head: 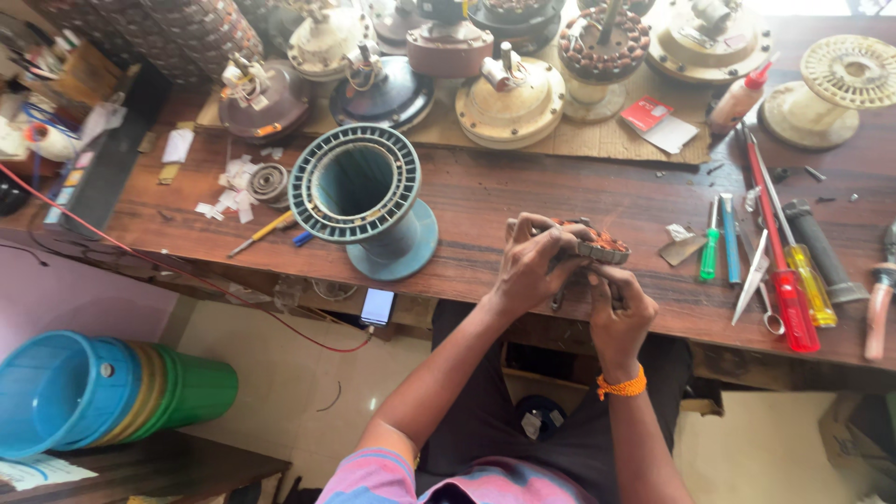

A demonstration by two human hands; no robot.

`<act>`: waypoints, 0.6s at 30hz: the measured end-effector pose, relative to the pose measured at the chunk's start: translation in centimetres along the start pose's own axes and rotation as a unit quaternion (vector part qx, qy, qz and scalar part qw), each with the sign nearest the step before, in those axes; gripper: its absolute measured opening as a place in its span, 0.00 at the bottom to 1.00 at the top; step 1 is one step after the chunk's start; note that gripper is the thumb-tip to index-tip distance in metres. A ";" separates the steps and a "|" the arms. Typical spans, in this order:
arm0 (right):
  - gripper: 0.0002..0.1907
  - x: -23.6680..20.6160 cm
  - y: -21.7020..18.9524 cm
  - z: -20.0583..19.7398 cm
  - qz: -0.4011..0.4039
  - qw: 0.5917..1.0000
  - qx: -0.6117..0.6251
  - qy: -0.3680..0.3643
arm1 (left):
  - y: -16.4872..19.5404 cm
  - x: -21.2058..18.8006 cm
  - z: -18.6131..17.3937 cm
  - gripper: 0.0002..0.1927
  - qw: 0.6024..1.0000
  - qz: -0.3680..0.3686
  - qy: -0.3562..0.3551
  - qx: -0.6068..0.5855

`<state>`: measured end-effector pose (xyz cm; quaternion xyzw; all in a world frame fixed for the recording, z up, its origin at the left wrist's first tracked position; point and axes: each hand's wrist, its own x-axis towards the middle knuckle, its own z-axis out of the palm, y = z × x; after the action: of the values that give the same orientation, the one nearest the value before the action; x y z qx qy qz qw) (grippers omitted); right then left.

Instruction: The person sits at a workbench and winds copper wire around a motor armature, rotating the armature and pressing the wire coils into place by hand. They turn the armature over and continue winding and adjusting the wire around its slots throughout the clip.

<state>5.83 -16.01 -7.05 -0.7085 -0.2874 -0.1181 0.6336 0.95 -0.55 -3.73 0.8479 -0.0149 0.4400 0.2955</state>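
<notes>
Copper-wound stator [597, 245] mostly covered by left hand [529, 271] and right hand [616, 313] — underside unseen. Row of fan motors [509, 98] cropped by top edge. Pliers [879, 299] cut off at right. Small paper scraps [229, 191] too tiny to identify.

- The table [523, 196] is dark wood, grainy and worn matt.
- The stator [597, 245] in the hands shows coppery wire in a dull metal ring.
- The big spool [359, 191] looks like matt grey-teal plastic.
- Screwdriver handles [803, 289] are glossy clear plastic, red and yellow.
- The stacked buckets [103, 392] are smooth plastic.
- Brown cardboard [579, 140] lies under the painted metal motor housings [509, 103].
</notes>
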 end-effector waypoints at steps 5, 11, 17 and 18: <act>0.06 -0.1 -0.1 -0.2 0.007 1.000 0.022 -0.002 | -0.2 -0.4 0.0 0.17 0.999 0.039 0.006 0.006; 0.06 -0.3 0.3 -0.3 -0.002 1.000 -0.003 -0.011 | -0.6 -1.5 -0.4 0.21 0.998 0.066 -0.005 0.015; 0.03 -0.9 1.0 -0.5 0.001 1.000 -0.008 -0.029 | -0.4 -2.3 -0.5 0.19 0.992 0.072 -0.044 0.094; 0.03 -0.9 1.1 -0.5 0.002 0.999 -0.004 -0.034 | -0.4 -2.3 -0.4 0.18 0.991 0.071 -0.044 0.101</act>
<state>5.79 -16.81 -8.35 -0.7156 -0.3063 -0.0940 0.6207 -0.68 -0.58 -5.49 0.8887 -0.0431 0.4215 0.1753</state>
